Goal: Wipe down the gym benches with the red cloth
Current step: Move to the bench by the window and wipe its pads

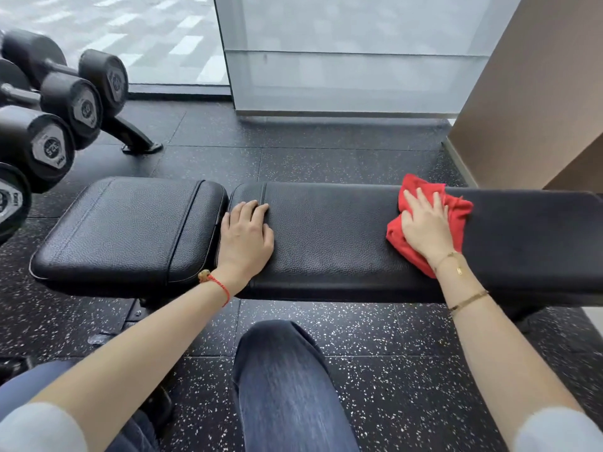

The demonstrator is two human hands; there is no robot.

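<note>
A black padded gym bench (332,243) stretches across the view, made of a short seat pad (127,226) on the left and a long back pad on the right. My right hand (425,225) presses flat on the crumpled red cloth (456,208), which lies on the right part of the long pad. My left hand (246,234) rests palm down with fingers relaxed on the left end of the long pad, beside the gap between the two pads.
A rack of black dumbbells (49,125) stands at the left, its foot (137,141) on the speckled rubber floor. A glass panel (352,60) and a brown wall (538,93) lie behind the bench. My knee in jeans (280,370) is in front of it.
</note>
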